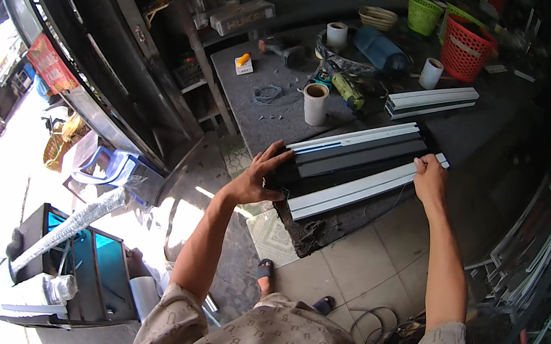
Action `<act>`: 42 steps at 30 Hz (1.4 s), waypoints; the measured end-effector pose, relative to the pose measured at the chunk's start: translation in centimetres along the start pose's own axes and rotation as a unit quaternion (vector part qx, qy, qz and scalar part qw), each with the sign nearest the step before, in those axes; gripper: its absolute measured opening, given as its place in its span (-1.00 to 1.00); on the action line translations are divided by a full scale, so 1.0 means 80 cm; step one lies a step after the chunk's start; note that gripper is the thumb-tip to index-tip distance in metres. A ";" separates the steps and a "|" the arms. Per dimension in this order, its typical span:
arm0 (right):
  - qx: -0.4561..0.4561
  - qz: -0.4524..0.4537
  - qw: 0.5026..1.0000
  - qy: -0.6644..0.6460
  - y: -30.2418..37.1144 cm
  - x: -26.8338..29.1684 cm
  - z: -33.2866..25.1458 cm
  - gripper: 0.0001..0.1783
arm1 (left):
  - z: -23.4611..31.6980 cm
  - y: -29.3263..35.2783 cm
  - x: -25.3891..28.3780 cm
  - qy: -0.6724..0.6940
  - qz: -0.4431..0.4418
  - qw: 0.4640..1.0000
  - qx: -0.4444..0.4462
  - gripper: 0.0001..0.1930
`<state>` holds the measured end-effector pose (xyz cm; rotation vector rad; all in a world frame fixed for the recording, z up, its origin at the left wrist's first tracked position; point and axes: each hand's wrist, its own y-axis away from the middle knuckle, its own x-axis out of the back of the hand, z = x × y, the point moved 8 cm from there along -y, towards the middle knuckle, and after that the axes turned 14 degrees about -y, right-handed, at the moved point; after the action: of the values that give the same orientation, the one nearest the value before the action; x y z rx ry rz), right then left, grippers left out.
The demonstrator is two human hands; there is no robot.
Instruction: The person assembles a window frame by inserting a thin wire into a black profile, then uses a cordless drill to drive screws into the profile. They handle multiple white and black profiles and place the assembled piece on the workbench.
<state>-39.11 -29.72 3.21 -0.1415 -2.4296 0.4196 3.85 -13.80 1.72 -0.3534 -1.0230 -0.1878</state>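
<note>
One table (269, 127): dark-topped, set at a slant in front of the person, crowded toward its far side.
Blue-paned case (108, 253): on the ground at lower left, with a long plastic-wrapped tube (76, 225) lying across it.
Plastic chair (116, 166): pale blue, in bright light left of the table.
Near white bar (353, 189): long and grooved, running along the table's near edge from beside the left hand up to the right hand.
Dark panel (359, 159): ridged and grey, lying between the near white bar and a far white strip (355, 137); whether the three are joined, I cannot tell.
White stack (431, 104): shorter pale bars lying together beyond the panel, toward the right.
Red basket (465, 51): upright, full of holes, at the far right of the table.
Blue jug (382, 49): on its side, left of the basket.
Right hand (431, 177): thumb and fingers pinched on the right end of the near white bar.
Left hand (257, 172): thumb and fingers spread apart, at the panel's left end.
Drill (347, 90): green and black, lying left of the stack.
White roll (315, 107): standing upright, its brown core facing up.
Small box (243, 67): white, near the far left corner, something orange on top.
</note>
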 end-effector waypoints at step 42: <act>0.082 -0.705 0.700 0.074 -0.036 -0.247 -0.304 -0.11 | -0.011 0.042 0.022 0.295 0.163 0.885 0.321 -0.61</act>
<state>-8.45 -30.12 10.16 1.5875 -1.6346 -0.1210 6.49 -10.97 2.13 0.1474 -0.3631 0.3364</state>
